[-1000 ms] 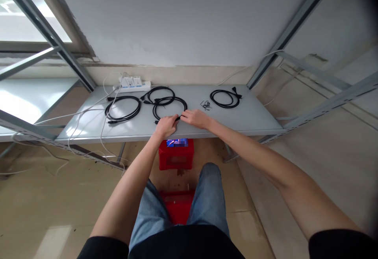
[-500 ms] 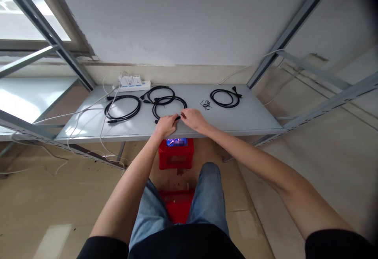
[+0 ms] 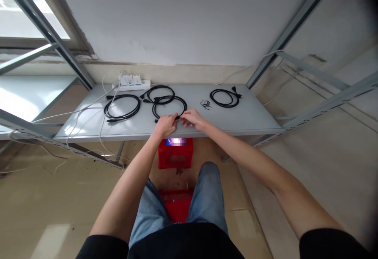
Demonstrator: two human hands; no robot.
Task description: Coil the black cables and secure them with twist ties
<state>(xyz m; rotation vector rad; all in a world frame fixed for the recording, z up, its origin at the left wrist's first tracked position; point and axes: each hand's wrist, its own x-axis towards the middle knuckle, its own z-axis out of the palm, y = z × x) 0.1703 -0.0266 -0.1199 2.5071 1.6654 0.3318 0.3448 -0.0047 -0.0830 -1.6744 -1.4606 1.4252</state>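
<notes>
A looped black cable (image 3: 186,102) with plugs lies near the shelf's front edge. My left hand (image 3: 166,125) is closed on the near side of this loop, its thumb and fingers pressed to the cable. Just right of it, my right hand (image 3: 191,118) pinches at the same stretch, with the other fingers loosely curled. Whatever lies between those right fingertips is too small to make out. Behind, a second coiled cable (image 3: 173,92) overlaps the held one. Another black coil (image 3: 139,105) rests to the left, and one more coil (image 3: 211,98) to the right.
Short dark ties (image 3: 206,104) lie in a small pile on the grey shelf (image 3: 248,121). A white power strip (image 3: 143,84) with plugs stands at the back left, its white cords (image 3: 102,129) hanging over the front edge. Below is a red stool (image 3: 175,158) with a lit screen on it.
My right hand has shifted slightly and its fingers have loosened and turned at the cable. My left hand keeps its place on the loop.
</notes>
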